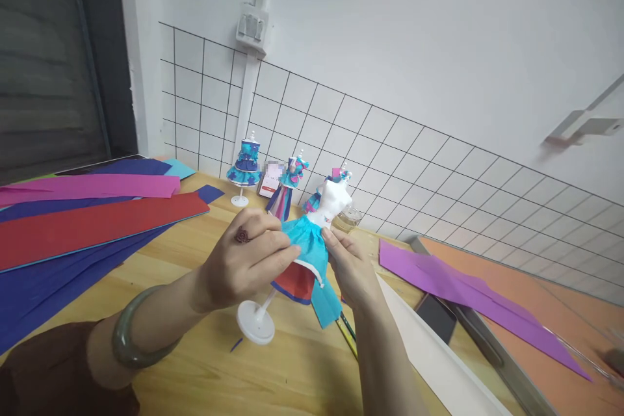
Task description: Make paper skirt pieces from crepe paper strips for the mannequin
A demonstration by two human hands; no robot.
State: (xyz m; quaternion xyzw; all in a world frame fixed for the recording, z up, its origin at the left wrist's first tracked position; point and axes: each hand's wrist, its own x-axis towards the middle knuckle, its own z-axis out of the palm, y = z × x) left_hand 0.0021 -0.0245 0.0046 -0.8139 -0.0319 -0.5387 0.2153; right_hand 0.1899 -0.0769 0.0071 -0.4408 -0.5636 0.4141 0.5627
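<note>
Between my hands a small white dress-form mannequin (pixel 335 197) leans to the right, its round base (pixel 256 323) tipped off level. Around its waist sits a gathered turquoise paper skirt (pixel 312 244) with a white edge. A red layer with a blue hem (pixel 296 281) shows below that edge. My left hand (pixel 247 259) has its fingers closed on the skirt's left side. On the other side, my right hand (pixel 348 266) pinches the waist, thumb in front. A turquoise strip (pixel 326 304) hangs beneath the skirt near my right hand.
Three dressed mannequins stand behind, including one in blue tiers (pixel 244 166), beside a propped phone (pixel 272 180). Coloured paper sheets (pixel 97 227) lie left. Purple paper (pixel 468 299), a dark phone (pixel 435 317) and white paper (pixel 433 357) are right. A wire grid (pixel 316 110) lines the wall.
</note>
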